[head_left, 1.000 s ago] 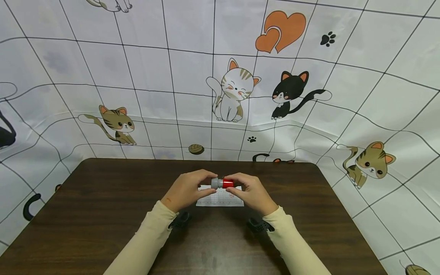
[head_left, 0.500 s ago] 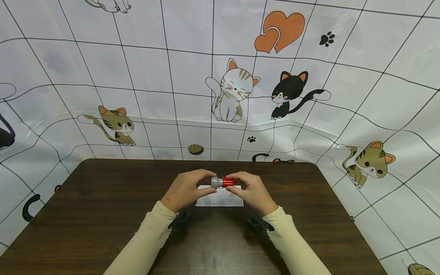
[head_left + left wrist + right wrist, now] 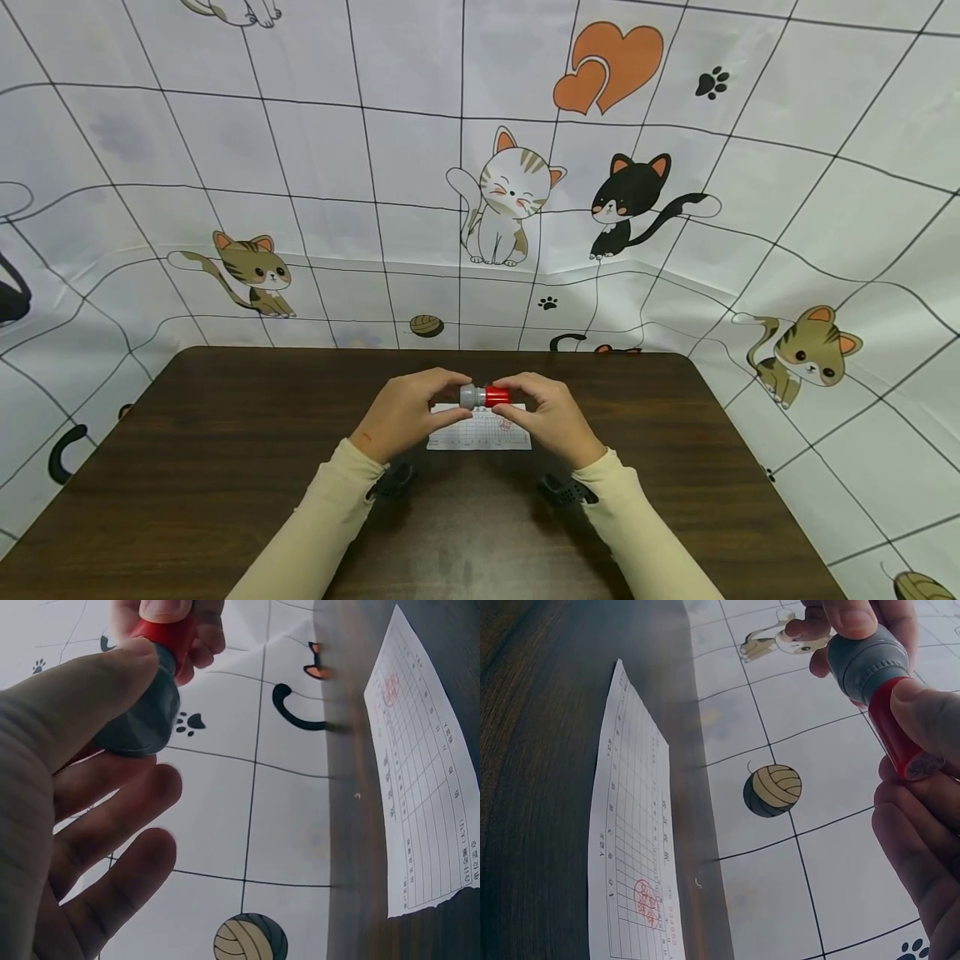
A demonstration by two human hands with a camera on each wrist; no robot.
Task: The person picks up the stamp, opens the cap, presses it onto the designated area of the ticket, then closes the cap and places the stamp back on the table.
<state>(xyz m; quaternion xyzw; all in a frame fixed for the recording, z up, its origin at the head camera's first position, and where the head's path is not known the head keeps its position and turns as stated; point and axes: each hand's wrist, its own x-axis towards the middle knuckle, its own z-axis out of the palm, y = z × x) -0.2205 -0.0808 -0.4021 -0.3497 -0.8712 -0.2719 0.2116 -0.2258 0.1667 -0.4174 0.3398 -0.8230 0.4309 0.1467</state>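
Observation:
Between the two hands, level over the table, is a small stamp [image 3: 468,397] with a bulbous grey end and a red cylindrical part. Thumb and fingers of my left hand [image 3: 416,410] pinch the grey end. My right hand [image 3: 553,419] pinches the red part [image 3: 892,727] between thumb and fingers; in the right wrist view its round end face looks patterned. Below lies a white paper slip [image 3: 478,435] with a printed grid and a round red stamp mark [image 3: 646,902]. In the left wrist view the slip's short edge looks ragged.
The dark brown wooden table [image 3: 225,467] runs back to a white sheet [image 3: 330,150] printed with a black grid, cats and yarn balls. The sheet surrounds the table's back and sides. Dark straps [image 3: 395,481] sit at both wrists, under cream sleeves [image 3: 322,517].

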